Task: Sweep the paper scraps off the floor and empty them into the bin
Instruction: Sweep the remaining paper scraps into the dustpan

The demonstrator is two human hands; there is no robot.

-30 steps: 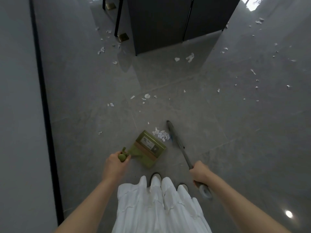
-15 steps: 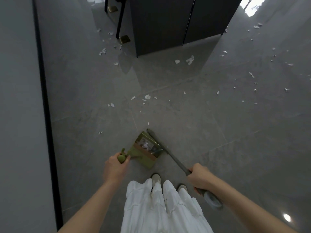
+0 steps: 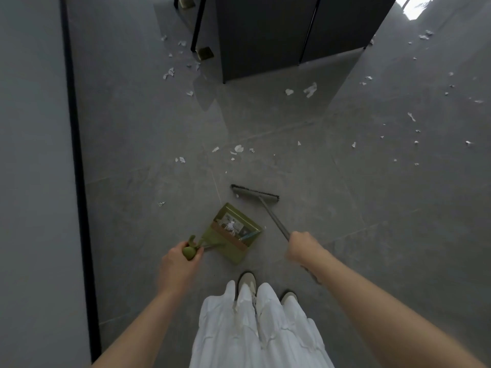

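- The left hand (image 3: pixel 178 264) has its grip wrapped tight around the green knob of the dustpan handle (image 3: pixel 198 248); the olive dustpan (image 3: pixel 233 232) sits low at the floor (image 3: pixel 372 248) just ahead of the feet, its open mouth facing up and to the right.
- The right hand (image 3: pixel 301 247) has its grip closed around the broom shaft (image 3: pixel 273 217); the broom head (image 3: pixel 255 192) lies beyond the pan's mouth, apart from it, its long axis running left to right across the view.
- A few paper scraps (image 3: pixel 230 226) already lie inside the pan; the nearest loose scraps (image 3: pixel 238 148) lie further out from the broom head, straight ahead; others spread toward the dark cabinet (image 3: pixel 265 35) and far to the right.
- The coming stroke likely turns on this: the scraps lie beyond the head, so the right hand, the nearer one, must reach the broom out past them and draw back toward the pan.
- The pan bears a printed label, too blurred to read; no bin is in view.
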